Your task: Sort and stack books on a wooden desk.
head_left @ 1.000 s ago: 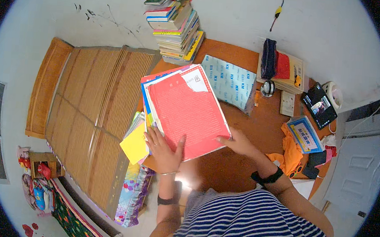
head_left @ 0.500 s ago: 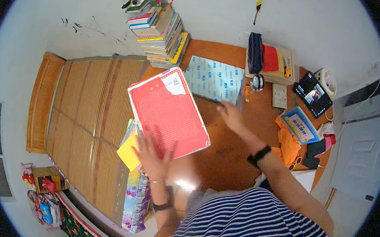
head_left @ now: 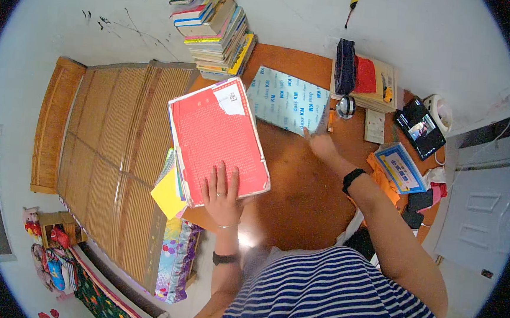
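My left hand lies flat and open, fingers spread, on the near part of a worn red-covered book with a torn white corner. That book rests at the left of the brown desk, over a yellow sheet and other papers. My right hand has its index finger stretched out to the near right corner of a blue-and-white patterned sheet; its other fingers look curled and partly hidden. The patterned sheet lies on the desk beyond the hand.
A tall pile of books stands at the back left. At the back right are a dark pencil case on books, a round silver-and-black object, a tablet, a blue-framed card and orange cloth. A slatted mat lies left.
My left hand has settled flat on the red book, which has shifted slightly left and turned more upright. The right hand's index finger has reached the patterned sheet's corner. The view has moved slightly.
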`<state>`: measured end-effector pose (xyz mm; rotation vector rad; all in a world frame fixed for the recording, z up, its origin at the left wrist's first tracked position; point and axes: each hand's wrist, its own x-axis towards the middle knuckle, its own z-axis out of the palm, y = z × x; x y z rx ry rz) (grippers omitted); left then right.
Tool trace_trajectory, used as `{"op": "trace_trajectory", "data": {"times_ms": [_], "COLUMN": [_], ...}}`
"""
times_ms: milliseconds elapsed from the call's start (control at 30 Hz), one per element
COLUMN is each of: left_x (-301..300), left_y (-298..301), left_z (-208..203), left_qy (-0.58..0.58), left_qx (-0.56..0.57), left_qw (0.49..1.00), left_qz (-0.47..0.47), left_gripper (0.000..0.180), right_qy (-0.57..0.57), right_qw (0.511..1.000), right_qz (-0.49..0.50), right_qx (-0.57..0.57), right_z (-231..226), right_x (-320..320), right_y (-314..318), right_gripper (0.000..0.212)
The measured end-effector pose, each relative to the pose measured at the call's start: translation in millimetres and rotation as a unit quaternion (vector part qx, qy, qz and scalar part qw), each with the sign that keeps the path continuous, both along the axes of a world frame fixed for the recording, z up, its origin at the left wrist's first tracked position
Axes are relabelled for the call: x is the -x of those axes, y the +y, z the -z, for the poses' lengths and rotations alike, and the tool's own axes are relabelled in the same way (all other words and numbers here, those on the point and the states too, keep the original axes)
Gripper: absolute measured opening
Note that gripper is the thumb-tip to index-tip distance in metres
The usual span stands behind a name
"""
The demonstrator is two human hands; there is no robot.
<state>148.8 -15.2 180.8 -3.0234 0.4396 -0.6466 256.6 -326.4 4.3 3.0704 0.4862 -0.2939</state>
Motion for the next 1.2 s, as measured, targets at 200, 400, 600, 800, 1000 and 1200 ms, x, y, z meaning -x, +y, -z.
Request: {"op": "trace_trajectory", "data": {"times_ms": [200, 400, 600, 800, 1000, 1200], "left_x": [-2, -6, -5, 0, 45, 77], "left_y": [3, 7, 6, 0, -43, -88], "left_z": [1, 5, 0, -19, 53, 106], "left_qy": [-0.013, -0.029, -0.035, -0.007, 0.140, 0.346], "left_qx": [0.033, 0.039, 0.046, 0.044, 0.163, -0.014], "left_qw": [0.999, 0.998, 0.998, 0.998, 0.933, 0.898], "left_qz": [0.013, 0.034, 0.038, 0.042, 0.289, 0.272], "left_gripper": [0.073, 0.078, 0.076, 0.081, 0.057, 0.089], "right_qy": [-0.087, 0.055, 0.072, 0.038, 0.202, 0.216], "right_qw": [0.994, 0.991, 0.990, 0.993, 0.975, 0.952], "right_qz": [-0.063, -0.116, -0.068, -0.028, -0.039, -0.197], "right_qx": [-0.038, -0.027, -0.097, -0.109, -0.079, -0.092], "right_z": [8, 28, 9, 8, -12, 5], "right_x": [6, 51, 125, 192, 260, 315], "right_y": [-4, 17, 53, 40, -27, -84], "right_gripper": [0.049, 0.056, 0.056, 0.054, 0.049, 0.044]}}
